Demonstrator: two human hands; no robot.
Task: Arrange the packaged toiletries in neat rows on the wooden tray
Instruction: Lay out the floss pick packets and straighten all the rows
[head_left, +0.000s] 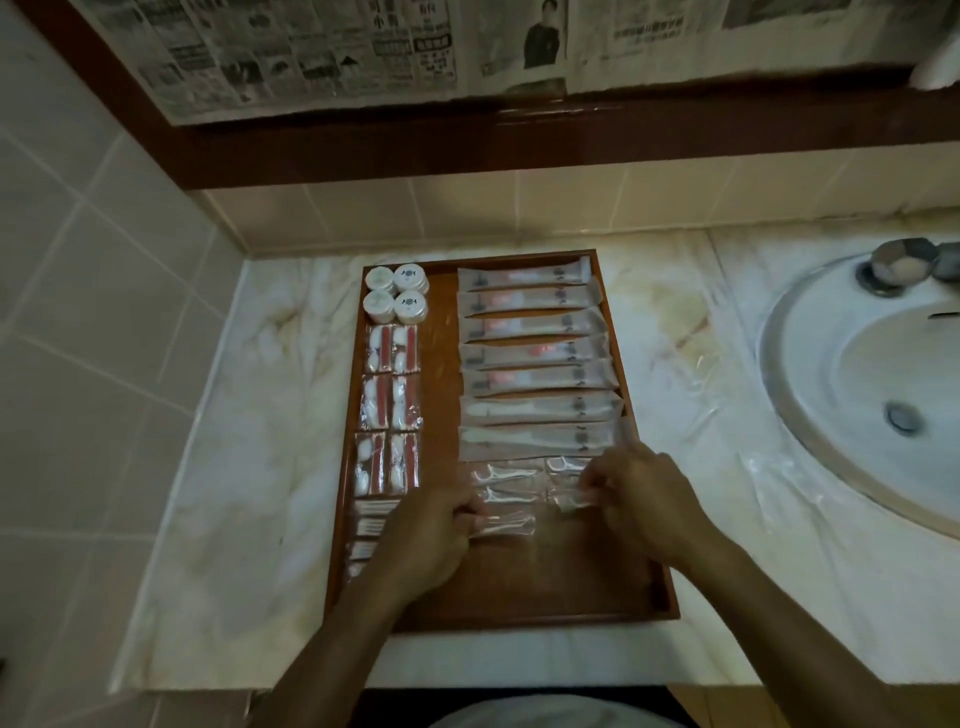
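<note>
A wooden tray (644, 597) lies on a marble counter (249, 467). At its six o'clock end, both hands pinch clear floss-pick packets (511, 475): the left hand (431, 535) curled on one, the right hand (641, 501) on another. Long frosted sachets (535, 353) fill twelve to three o'clock; round white pots (396, 292) sit at eleven. Their printing is too blurred to read. A white basin (810, 395) lies at three o'clock.
</note>
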